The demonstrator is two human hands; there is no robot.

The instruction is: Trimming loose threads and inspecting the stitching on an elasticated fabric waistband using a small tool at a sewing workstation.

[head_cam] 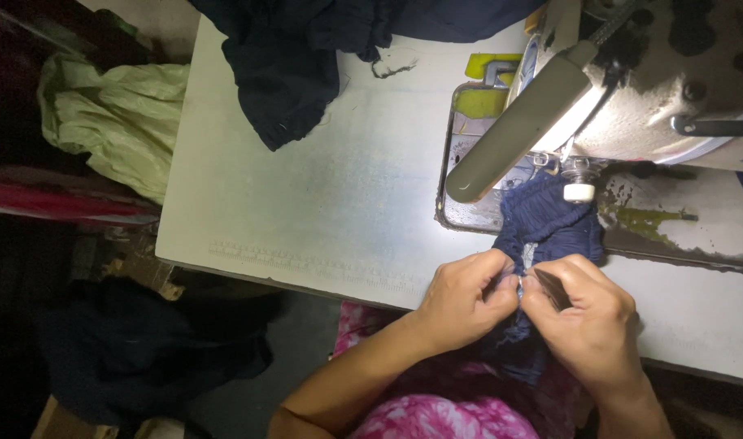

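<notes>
At the near edge of a pale work surface (306, 211), a left hand (461, 301) and a right hand (587, 321) meet, fingers (501, 280) pinched closed on a small navy ribbed fabric piece (546, 223) that trails back beneath a sewing machine (631, 89). A dark garment (298, 57) lies bunched at the far side.

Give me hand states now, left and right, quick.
Left hand: closed, pinching the dark blue fabric.
Right hand: closed, pinching the same fabric beside the left.
</notes>
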